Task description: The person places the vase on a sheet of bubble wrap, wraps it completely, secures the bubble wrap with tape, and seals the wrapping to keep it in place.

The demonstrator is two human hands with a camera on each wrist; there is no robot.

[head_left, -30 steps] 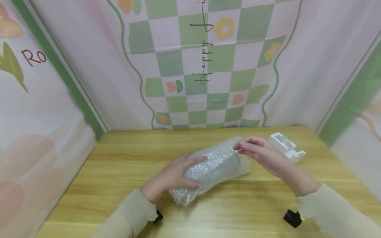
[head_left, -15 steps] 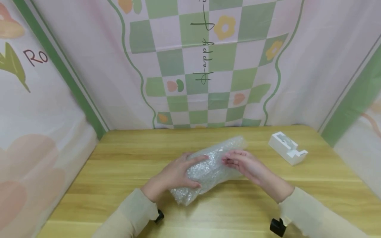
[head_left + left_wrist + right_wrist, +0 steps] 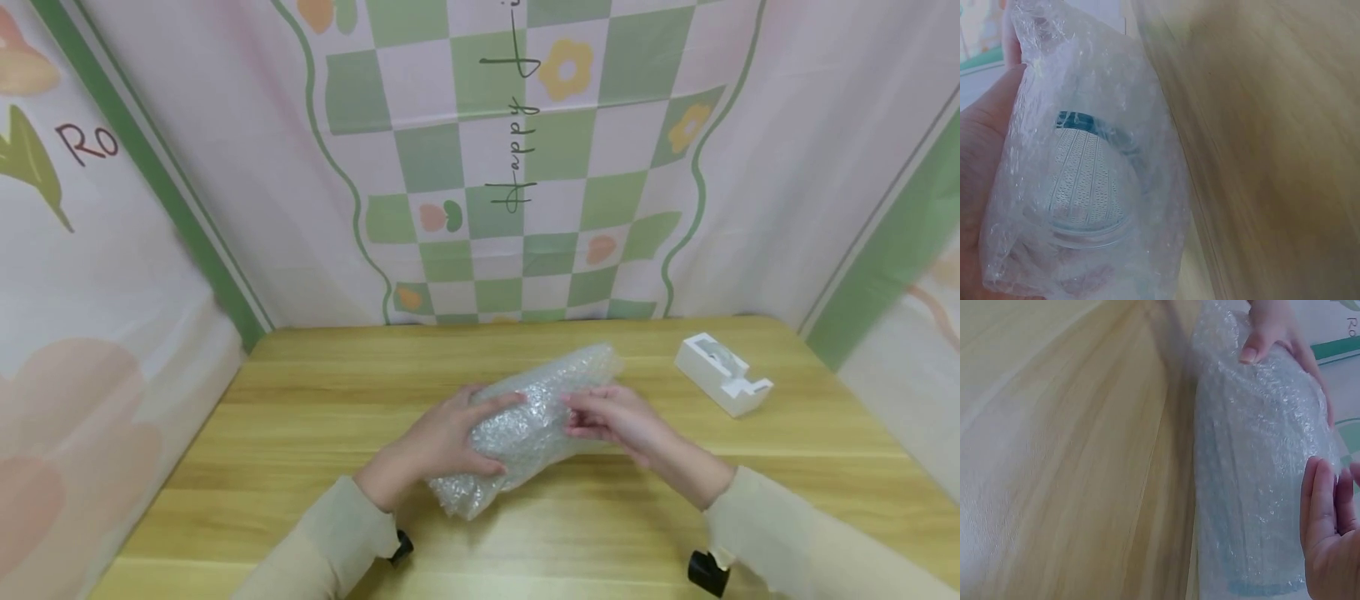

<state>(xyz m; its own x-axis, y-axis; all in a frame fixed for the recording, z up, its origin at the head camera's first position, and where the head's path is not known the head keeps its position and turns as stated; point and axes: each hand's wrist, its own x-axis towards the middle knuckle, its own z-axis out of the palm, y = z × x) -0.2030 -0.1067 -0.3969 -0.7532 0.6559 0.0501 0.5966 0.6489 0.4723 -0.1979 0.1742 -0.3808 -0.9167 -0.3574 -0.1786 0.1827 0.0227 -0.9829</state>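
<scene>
A bundle in bubble wrap (image 3: 551, 379) lies aslant on the table. My left hand (image 3: 438, 437) grips its near left end, thumb on the front side and fingers over the top. Through the wrap in the left wrist view shows a clear round thing with a teal band and a ribbed, dotted surface (image 3: 1088, 178); its kind is unclear. The fingers of my right hand (image 3: 626, 421) touch the bundle toward its right end. In the right wrist view those fingers (image 3: 1321, 500) lie fairly straight against the wrap.
A white tape dispenser (image 3: 723, 375) stands at the back right of the wooden table (image 3: 322, 392). Behind the table hangs a curtain (image 3: 487, 142) with green checks and flowers, and more printed cloth closes in both sides.
My right hand, earlier pinching a thin strip at the bundle's far right end, has come left and down onto the wrap. The strip no longer shows. My left hand stays put.
</scene>
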